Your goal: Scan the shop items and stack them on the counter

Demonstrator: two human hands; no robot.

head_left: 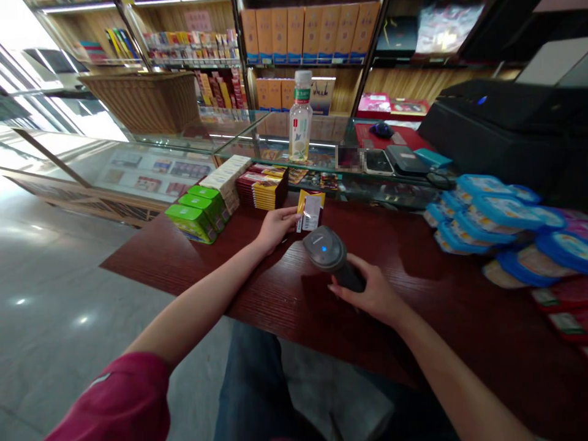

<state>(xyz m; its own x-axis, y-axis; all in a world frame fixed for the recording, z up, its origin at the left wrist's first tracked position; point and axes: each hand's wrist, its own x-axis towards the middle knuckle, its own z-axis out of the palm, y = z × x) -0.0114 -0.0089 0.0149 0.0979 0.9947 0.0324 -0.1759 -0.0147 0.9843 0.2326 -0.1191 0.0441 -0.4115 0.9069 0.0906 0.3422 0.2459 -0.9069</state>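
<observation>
My left hand [275, 226] holds a small yellow and white packet [310, 211] upright above the dark red wooden counter [257, 288], fingers closed on its left edge. My right hand [372, 293] grips the handle of a grey barcode scanner [327, 250] with a blue light on top. The scanner's head points at the packet, a short gap below and right of it. Both forearms reach in from the bottom of the view.
Green tins [197, 214], white boxes [227, 177] and red-yellow packs [266, 187] are stacked left of the packet. Blue-lidded packs [496, 211] pile at the right. A drink bottle [301, 116], phones [379, 161] and a black machine [500, 128] stand on the glass counter [257, 138] behind.
</observation>
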